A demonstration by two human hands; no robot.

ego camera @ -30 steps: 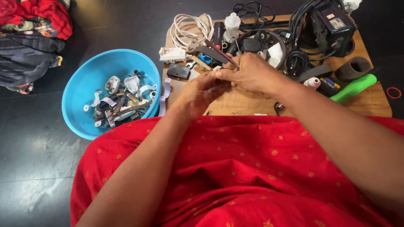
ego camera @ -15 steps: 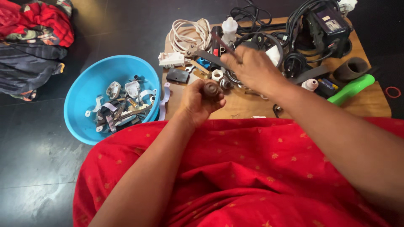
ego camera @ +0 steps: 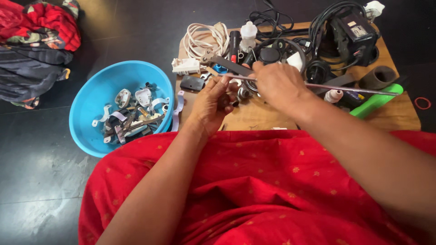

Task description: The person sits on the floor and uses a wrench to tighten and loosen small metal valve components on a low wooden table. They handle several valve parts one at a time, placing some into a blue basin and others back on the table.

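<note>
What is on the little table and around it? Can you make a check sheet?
Surface: small wooden board on a dark floor.
Job's things: long thin metal rod; a small part I cannot identify.
Clutter: blue basin of plug pieces, white bottle, green tool handle, black machine.
Hands: left hand curled around the small part; right hand gripping the rod.
Cables: white coil, black cords.
Surroundings: clothes pile, red ring.

Dark glossy floor (ego camera: 54, 181) (faintly reflective), low wooden board (ego camera: 399, 119).
</note>
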